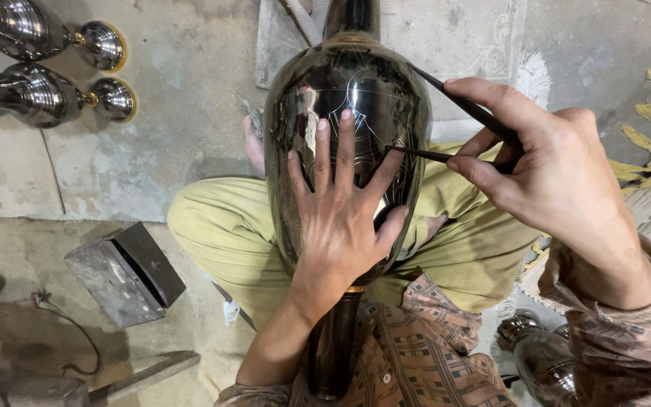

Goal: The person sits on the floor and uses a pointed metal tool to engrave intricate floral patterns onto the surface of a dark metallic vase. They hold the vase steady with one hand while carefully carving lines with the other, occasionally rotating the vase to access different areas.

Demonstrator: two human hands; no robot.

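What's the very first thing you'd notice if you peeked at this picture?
The big shiny black vase in the middle, lying across the person's lap with thin lines scratched into it. The left hand lies flat on it with fingers spread, and the right hand pinches a dark pointed tool against its side. Two more gleaming vases lie on the floor at top left.

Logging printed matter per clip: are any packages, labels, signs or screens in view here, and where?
None in view. The dark vase under the left hand carries only scratched line patterns, no label.
The grey metal block on the floor at left is bare.
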